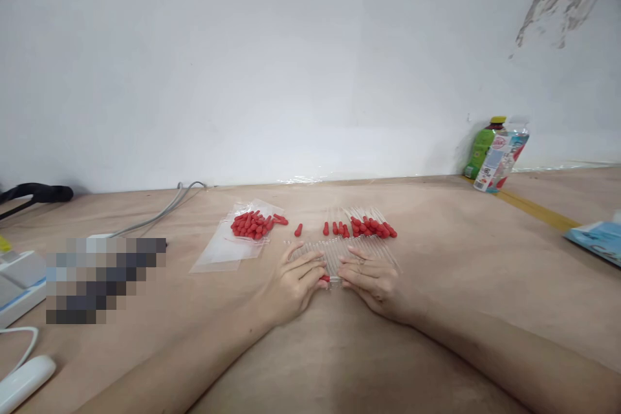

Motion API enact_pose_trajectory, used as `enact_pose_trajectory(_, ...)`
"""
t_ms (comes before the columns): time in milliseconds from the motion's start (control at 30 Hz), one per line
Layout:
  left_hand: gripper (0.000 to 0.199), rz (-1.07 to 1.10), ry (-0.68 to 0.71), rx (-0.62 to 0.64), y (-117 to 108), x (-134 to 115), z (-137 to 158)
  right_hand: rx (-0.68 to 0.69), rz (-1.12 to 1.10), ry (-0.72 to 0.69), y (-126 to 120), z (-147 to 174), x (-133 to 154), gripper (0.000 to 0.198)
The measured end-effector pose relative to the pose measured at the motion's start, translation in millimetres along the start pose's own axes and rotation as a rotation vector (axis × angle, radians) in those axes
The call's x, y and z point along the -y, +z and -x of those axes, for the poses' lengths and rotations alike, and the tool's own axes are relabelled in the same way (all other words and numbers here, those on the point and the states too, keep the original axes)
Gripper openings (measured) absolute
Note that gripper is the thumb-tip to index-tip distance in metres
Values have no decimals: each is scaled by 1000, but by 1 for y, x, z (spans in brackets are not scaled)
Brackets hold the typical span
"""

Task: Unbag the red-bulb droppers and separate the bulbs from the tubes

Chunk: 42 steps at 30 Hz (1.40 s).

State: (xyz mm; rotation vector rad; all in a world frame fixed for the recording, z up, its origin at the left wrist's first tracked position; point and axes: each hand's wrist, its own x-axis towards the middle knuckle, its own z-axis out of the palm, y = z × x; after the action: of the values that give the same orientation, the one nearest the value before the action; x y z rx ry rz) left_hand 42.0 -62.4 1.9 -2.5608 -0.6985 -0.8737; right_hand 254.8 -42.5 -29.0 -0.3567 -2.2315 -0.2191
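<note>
My left hand is closed, pinching a red rubber dropper bulb between thumb and fingertips. Opposite it, my right hand is closed on a thin clear dropper tube, whose end meets the bulb between the hands. How far the tube sits in the bulb cannot be made out. Beneath and beyond both hands lies a row of loose clear tubes. Behind them on the right is a group of tubes with red bulbs fitted. A single red bulb lies apart, left of that group.
A pile of loose red bulbs rests on a clear plastic bag at left. Farther left are a pixelated object, a grey cable and a white power strip. Drink bottles stand by the wall; a blue packet lies right.
</note>
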Motion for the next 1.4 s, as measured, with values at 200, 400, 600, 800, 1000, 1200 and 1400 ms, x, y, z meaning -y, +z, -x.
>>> enact_pose_trajectory(200, 12, -97, -103, -97, -15, 20, 17, -47, 82, 108, -31, 19, -10, 33)
enact_pose_trajectory(400, 23, -129, -459, -109, -34, 67, 15, 17, 372, 493, -67, 49, -24, 26)
enact_pose_trajectory(600, 27, -324, -847, 229, -37, 131, -11, 100, 408, 700, -69, 49, -26, 21)
enact_pose_trajectory(800, 27, -339, -933, 387, -21, 159, -20, 151, 401, 722, -65, 42, -26, 14)
enact_pose_trajectory(1000, 20, -336, -857, 384, -13, 140, -33, 169, 375, 674, -62, 37, -28, 17)
enact_pose_trajectory(1200, 24, -197, -702, 385, 14, 99, -60, 182, 363, 644, -63, 34, -26, 18)
enact_pose_trajectory(1400, 37, -88, -677, 438, 36, 75, -78, 226, 364, 623, -67, 32, -21, 21)
